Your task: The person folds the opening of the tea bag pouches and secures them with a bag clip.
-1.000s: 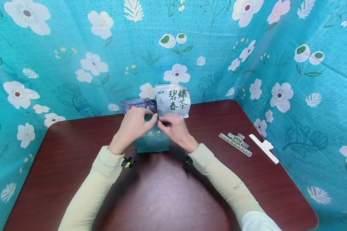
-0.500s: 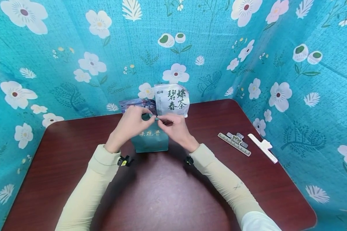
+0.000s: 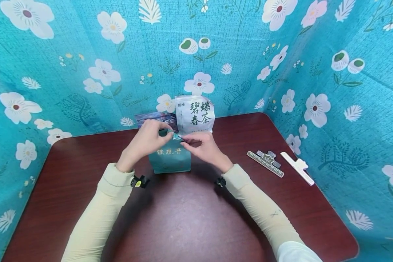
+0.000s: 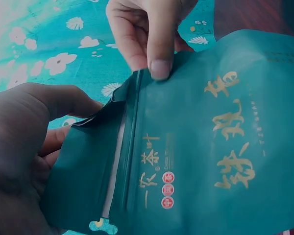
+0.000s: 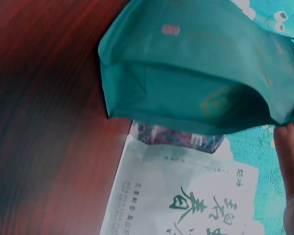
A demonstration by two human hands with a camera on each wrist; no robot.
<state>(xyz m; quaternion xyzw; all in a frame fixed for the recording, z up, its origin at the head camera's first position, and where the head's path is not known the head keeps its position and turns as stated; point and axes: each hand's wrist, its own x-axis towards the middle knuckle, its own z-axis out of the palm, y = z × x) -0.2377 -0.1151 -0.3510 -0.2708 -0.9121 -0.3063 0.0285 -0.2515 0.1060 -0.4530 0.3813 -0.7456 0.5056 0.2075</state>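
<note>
A green tea pouch (image 3: 170,162) with gold characters stands upright on the table. My left hand (image 3: 149,138) holds the pouch's top strip (image 4: 81,171), thumb on one side and fingers behind. A narrow pale slit runs between this strip and the ridged zip line (image 4: 132,142); the strip's edge is creased and bent at the end by the right hand. With thumb and fingers, my right hand (image 3: 203,145) pinches the upper corner at the zip line. The right wrist view shows the pouch's folded-in side (image 5: 166,93) and only part of the right hand's fingers.
Behind the green pouch stand a white tea pouch (image 3: 196,116) with dark characters and a purple-toned pouch (image 3: 147,118). On the right of the dark red table (image 3: 190,222) lie a patterned bag clip (image 3: 266,163) and a white clip (image 3: 298,168). Blue floral cloth (image 3: 235,54) hangs around it.
My right hand has shifted slightly right and down, its fingertips now farther from the left's. More of the green pouch's gold characters shows. My left hand has moved slightly left, still holding the top strip.
</note>
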